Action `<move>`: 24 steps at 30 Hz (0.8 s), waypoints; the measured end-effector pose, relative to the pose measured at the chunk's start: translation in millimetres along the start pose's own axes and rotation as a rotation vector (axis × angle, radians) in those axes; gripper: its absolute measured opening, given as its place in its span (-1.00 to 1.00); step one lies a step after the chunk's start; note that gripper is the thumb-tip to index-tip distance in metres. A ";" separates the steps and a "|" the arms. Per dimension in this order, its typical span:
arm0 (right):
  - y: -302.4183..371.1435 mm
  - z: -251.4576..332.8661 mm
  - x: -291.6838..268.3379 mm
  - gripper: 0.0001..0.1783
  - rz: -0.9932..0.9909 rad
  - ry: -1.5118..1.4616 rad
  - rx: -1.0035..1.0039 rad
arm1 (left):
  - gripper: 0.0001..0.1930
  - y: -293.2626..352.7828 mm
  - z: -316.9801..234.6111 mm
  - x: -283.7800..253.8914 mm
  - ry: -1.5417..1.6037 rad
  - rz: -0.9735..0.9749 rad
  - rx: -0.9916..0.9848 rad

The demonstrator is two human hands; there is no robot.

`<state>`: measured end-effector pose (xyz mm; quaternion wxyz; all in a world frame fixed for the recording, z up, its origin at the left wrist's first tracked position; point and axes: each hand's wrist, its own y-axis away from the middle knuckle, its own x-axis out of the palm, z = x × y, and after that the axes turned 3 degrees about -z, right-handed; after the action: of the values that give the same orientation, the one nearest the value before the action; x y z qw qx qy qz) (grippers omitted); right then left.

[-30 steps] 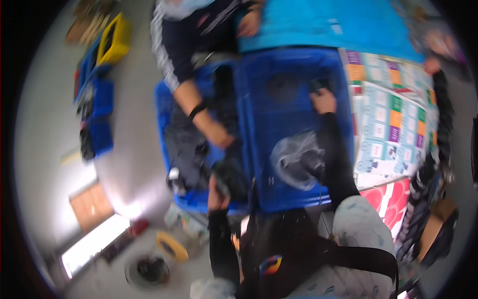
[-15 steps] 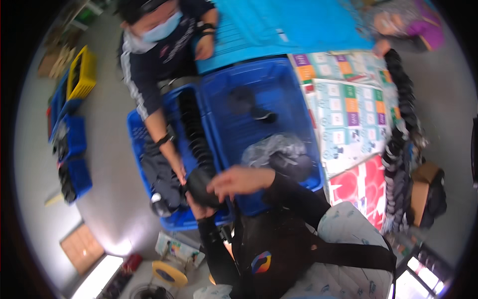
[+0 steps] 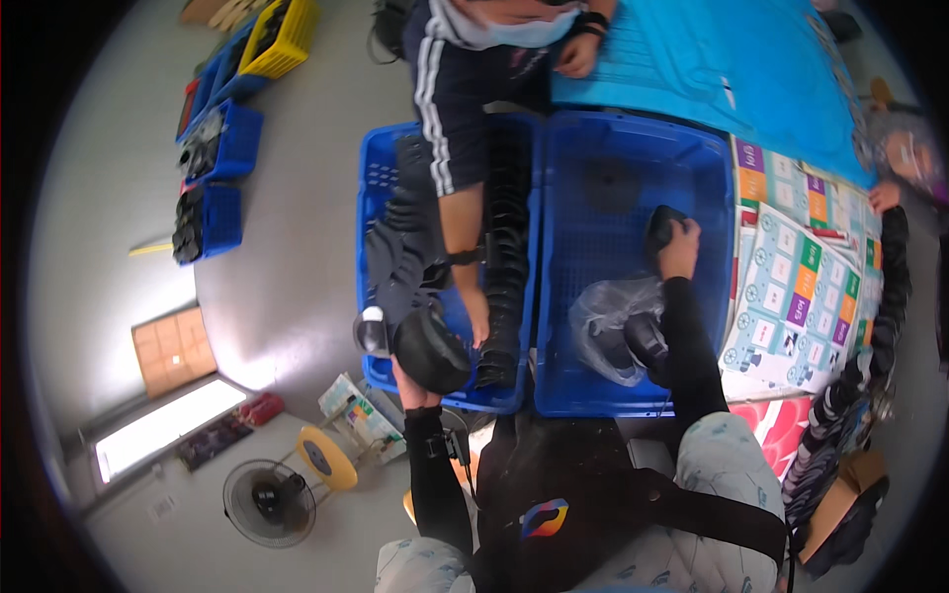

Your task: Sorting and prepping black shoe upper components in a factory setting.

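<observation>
My left hand [image 3: 407,383] is under a glossy black rounded, cup-shaped piece [image 3: 432,348] at the near end of the left blue basket [image 3: 450,397]; its fingers are mostly hidden beneath the piece. Over the right blue bin [image 3: 593,403], my right hand [image 3: 680,253] is closed round a small black piece [image 3: 663,225]. Near my right forearm, a clear plastic bag [image 3: 603,311] lies in that bin, with dark pieces in and against it. Rows of nested black curved pieces [image 3: 508,227] fill much of the left basket.
Across the basket stands a co-worker, whose hand [image 3: 476,316] reaches down beside the nested row. Blue sheeting [image 3: 692,59] covers the far surface. Printed sheets [image 3: 796,306] lie at the right, bordered by a long black stack [image 3: 840,410]. A fan [image 3: 269,502] stands lower left.
The view has shifted left. My right hand has left the piece near my left hand, moved into the right bin and closed on a small black piece.
</observation>
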<state>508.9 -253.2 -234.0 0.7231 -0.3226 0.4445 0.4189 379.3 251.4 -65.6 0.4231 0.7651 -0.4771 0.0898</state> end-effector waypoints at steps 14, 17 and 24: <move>181.4 380.3 -110.9 -0.27 0.437 -0.877 -0.143 | -0.41 -93.8 -16.3 -72.0 -0.054 0.266 -0.287; 214.7 406.0 -109.7 -0.29 0.254 -0.605 -0.336 | -0.33 -86.8 -45.6 -99.2 -0.109 0.351 -0.291; 259.9 431.6 -22.4 -0.36 0.591 -0.564 0.110 | -0.41 -124.4 -46.7 -133.0 -0.173 0.225 -0.479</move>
<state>432.0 216.3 -66.8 0.6813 -0.0143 0.3239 0.6563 421.7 395.8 -178.3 0.5368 0.5902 -0.6012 -0.0446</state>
